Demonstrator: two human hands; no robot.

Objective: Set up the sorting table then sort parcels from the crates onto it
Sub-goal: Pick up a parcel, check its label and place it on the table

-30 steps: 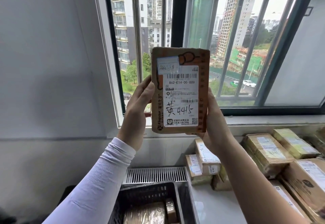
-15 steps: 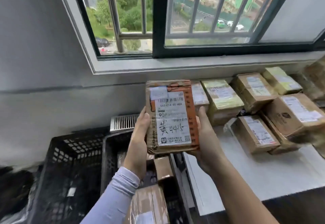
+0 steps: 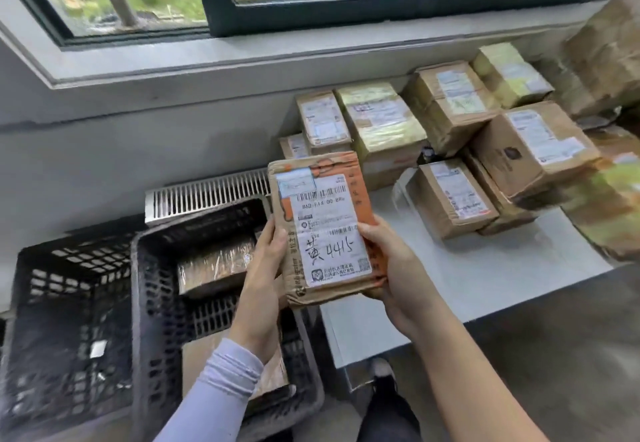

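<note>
Lower it came — we had brought the parcel (image 3: 323, 228) down from the window, left hand (image 3: 265, 280) and right hand (image 3: 391, 268) gripping its sides, above the crate (image 3: 156, 303) edge beside the desk (image 3: 485, 278), where boxes (image 3: 450, 195) crowded the far side.

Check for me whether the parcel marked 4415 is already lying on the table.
No: both the left hand and the right hand hold the parcel up, above the table edge.
</note>
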